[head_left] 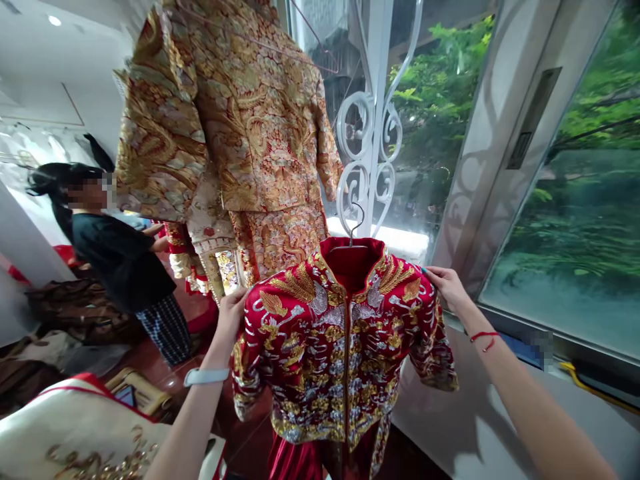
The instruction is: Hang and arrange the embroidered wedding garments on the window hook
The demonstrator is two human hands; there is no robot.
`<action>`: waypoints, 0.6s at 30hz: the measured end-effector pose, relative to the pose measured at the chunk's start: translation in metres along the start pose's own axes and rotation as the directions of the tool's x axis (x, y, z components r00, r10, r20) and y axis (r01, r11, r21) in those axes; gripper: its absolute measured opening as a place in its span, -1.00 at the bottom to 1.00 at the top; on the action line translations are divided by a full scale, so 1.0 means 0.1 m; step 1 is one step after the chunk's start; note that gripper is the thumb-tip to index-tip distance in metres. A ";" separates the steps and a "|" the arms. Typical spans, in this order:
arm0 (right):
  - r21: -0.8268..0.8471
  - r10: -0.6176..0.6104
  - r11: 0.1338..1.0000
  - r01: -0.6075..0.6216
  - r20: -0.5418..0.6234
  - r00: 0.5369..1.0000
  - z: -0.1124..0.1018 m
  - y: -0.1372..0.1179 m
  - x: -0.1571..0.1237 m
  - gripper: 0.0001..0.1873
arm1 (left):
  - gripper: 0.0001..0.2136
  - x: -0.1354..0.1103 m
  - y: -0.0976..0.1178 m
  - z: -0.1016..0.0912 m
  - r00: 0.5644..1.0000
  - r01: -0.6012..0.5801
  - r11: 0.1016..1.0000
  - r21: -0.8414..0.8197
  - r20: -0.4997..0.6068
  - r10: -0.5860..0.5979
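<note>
A red jacket [320, 353] with gold and silver embroidery hangs in front of me on a wire hanger [356, 223]. Its hook rises near the white scrollwork, and I cannot tell whether it is hooked on anything. My left hand [233, 315] is closed on the jacket's shoulder at the left. At the other shoulder, my right hand [447, 288] pinches the cloth. Below the jacket's hem shows a red pleated skirt [296, 459].
Gold brocade garments [270, 133] hang behind the jacket, beside white metal scrollwork [367, 127] and a window [585, 200]. A person in a dark top [117, 257] stands at the left. A cream embroidered cloth [75, 427] lies at lower left.
</note>
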State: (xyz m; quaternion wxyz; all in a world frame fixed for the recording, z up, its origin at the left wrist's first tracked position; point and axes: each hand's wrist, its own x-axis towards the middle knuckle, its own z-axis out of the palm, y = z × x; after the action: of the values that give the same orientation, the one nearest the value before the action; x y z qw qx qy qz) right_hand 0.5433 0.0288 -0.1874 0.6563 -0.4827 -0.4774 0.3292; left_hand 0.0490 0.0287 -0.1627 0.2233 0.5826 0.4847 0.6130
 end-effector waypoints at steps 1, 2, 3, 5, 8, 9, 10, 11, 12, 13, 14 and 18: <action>-0.001 -0.028 1.000 0.028 -0.025 0.999 0.01 -0.03 0.03 -0.42 | -0.62 0.03 0.09 0.00 0.999 -0.029 1.000 -0.006 -0.023 0.029; -0.005 -0.054 0.999 0.054 -0.045 0.998 0.01 -0.07 0.06 -0.43 | -0.63 0.03 0.17 0.01 0.995 -0.075 0.997 0.005 -0.065 0.075; -0.013 -0.080 0.997 0.080 -0.064 0.995 0.02 -0.09 0.09 -0.43 | -0.65 0.01 0.23 0.01 0.983 -0.132 0.991 0.036 -0.123 0.136; -0.039 -0.125 0.992 0.122 -0.088 0.988 0.03 -0.08 0.13 -0.45 | -0.68 -0.11 0.27 0.03 0.924 -0.242 0.957 0.161 -0.262 0.278; -0.086 -0.138 0.988 0.132 -0.075 0.988 0.09 0.05 0.13 -0.46 | -0.68 -0.37 0.11 0.08 0.856 -0.229 0.923 0.310 -0.387 0.342; -0.098 -0.127 0.988 0.121 -0.061 0.990 0.10 0.11 0.12 -0.45 | -0.67 -0.45 0.03 0.09 0.877 -0.185 0.937 0.297 -0.380 0.294; -0.106 -0.114 0.988 0.109 -0.045 0.992 0.12 0.16 0.10 -0.43 | -0.65 -0.52 -0.05 0.10 0.906 -0.143 0.952 0.271 -0.352 0.237; -0.110 -0.101 0.989 0.097 -0.030 0.994 0.12 0.21 0.07 -0.40 | -0.64 -0.57 -0.12 0.09 0.930 -0.109 0.964 0.242 -0.317 0.185; -0.109 -0.091 0.990 0.089 -0.015 0.996 0.11 0.24 0.04 -0.38 | -0.63 -0.61 -0.17 0.08 0.947 -0.087 0.973 0.214 -0.287 0.148; -0.096 -0.083 0.992 0.084 0.009 0.996 0.10 0.26 0.00 -0.36 | -0.62 -0.65 -0.20 0.05 0.957 -0.076 0.981 0.180 -0.265 0.122; -0.073 -0.081 0.994 0.084 0.043 0.996 0.08 0.27 -0.04 -0.37 | -0.60 -0.68 -0.21 0.02 0.965 -0.073 0.988 0.135 -0.242 0.104; 0.015 -0.142 0.990 0.141 0.113 0.983 -0.04 0.28 -0.20 -0.46 | -0.45 -0.79 -0.14 -0.07 0.999 -0.041 0.999 -0.007 -0.016 0.041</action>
State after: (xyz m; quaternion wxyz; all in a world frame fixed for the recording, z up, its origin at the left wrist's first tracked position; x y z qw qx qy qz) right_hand 0.5411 0.0186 -0.2207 0.6516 -0.4256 -0.5459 0.3103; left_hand 0.0564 -0.0341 -0.2131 0.2089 0.5866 0.4724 0.6238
